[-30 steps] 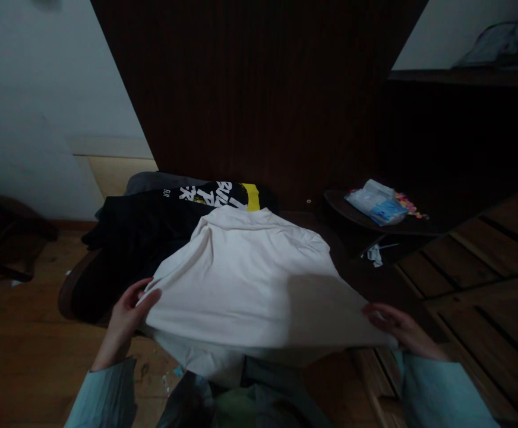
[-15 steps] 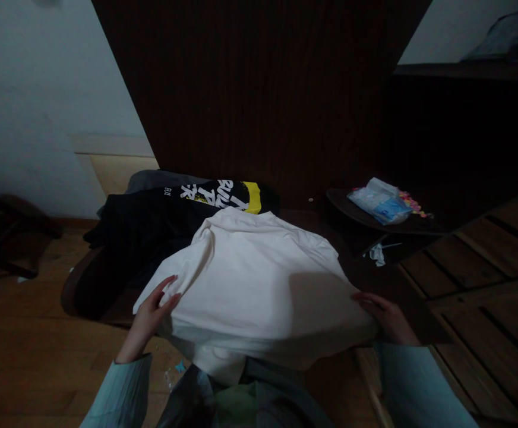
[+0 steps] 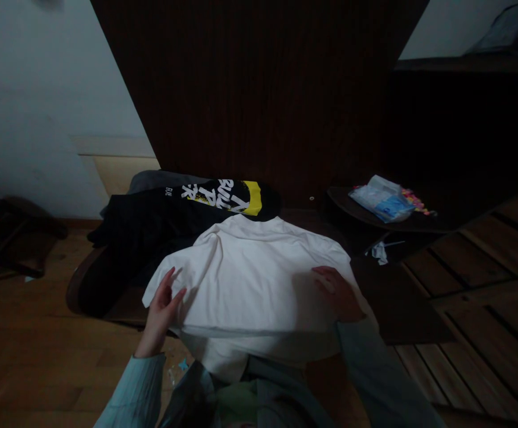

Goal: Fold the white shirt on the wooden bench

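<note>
Left hand (image 3: 160, 315) has its fingers (image 3: 168, 284) spread out, thumb apart from the rest, flat against the left edge of the white shirt (image 3: 250, 279), not pinching anything as far as I can see. Right hand (image 3: 337, 294) lies palm down on the right half of that shirt, fingers (image 3: 324, 274) loosely together and a bit curled onto the cloth (can't tell if there's a fold caught under them, it's too dim). Both sleeves are light blue-grey. The shirt itself is spread over a dark low surface (image 3: 392, 297) right in front of the person, pretty much dead centre of the view, with its near edge hanging down towards the person's lap at 6 o'clock and a crease running across just below the hands. At about 11 o'clock from the shirt, touching its far edge, there's a black garment (image 3: 161, 220) with white lettering and a yellow patch, bunched up in a heap. Out at 2 o'clock sits a small dark round table (image 3: 352, 208) with a clear plastic bag (image 3: 384, 199) on it, something blue inside. Wooden floor (image 3: 40, 356) at 8 o'clock, dark wood panel (image 3: 263, 89) straight up at 12.
</note>
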Demonstrator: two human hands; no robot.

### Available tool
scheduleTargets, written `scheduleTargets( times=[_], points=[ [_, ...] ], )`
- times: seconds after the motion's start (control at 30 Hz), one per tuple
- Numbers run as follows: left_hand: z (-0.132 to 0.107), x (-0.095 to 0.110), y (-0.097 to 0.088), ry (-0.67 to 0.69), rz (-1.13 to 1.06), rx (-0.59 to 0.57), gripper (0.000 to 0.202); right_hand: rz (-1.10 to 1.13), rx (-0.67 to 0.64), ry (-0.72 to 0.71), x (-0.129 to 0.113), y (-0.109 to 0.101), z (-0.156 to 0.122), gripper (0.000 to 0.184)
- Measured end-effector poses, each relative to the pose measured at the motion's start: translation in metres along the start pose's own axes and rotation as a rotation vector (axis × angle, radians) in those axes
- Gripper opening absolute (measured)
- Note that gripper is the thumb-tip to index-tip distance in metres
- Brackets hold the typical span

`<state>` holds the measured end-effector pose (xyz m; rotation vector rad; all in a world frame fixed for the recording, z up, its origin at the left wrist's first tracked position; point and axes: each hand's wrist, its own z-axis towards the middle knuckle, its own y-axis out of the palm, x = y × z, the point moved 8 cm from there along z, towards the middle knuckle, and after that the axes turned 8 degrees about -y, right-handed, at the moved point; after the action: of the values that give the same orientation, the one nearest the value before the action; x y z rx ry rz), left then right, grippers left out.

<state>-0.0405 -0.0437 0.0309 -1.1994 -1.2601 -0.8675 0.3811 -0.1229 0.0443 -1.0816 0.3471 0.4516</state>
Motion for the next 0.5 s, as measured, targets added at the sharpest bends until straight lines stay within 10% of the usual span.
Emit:
scheduleTargets(
  times=[0.33, 0.5],
  points=[
    [0.03, -0.002, -0.029, 0.008, -0.202, 0.121, 0.074, -0.007, -0.302, -0.393, -0.052, 0.089, 0.009, 0.041],
    [0.02, 0.037, 0.002, 0.438, 0.245, 0.062, 0.059, -0.019, -0.222, -0.422, -0.048, 0.09, 0.002, 0.034]
  ],
)
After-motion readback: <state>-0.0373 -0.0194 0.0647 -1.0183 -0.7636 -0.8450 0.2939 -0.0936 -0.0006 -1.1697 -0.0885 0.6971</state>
